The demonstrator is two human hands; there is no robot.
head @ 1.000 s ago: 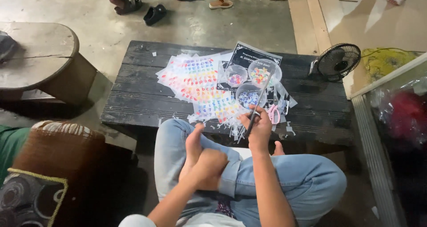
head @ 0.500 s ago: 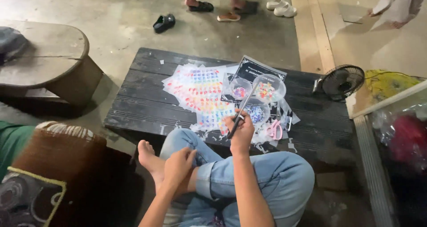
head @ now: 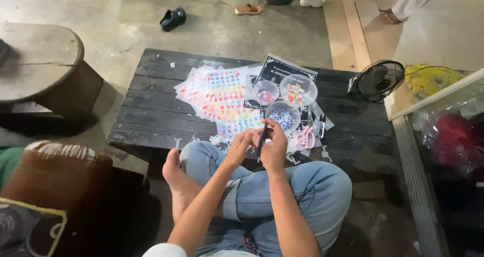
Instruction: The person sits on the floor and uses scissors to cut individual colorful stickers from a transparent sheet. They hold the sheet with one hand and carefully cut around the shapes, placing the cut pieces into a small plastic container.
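The right hand (head: 275, 148) grips a thin dark stick (head: 262, 138), perhaps a pen, at the near edge of the black table (head: 151, 106). The left hand (head: 239, 145), fingers curled, meets it beside the sticker sheets (head: 219, 93).

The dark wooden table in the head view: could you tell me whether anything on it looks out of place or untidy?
Somewhat. The colourful sticker sheets lie fanned askew across the dark wooden table, and small paper scraps litter its near edge around the pink scissors. The three clear round bowls of beads stand upright; nothing looks spilled.

left hand (head: 241, 145) lifted off foot, joins tool (head: 262, 141)
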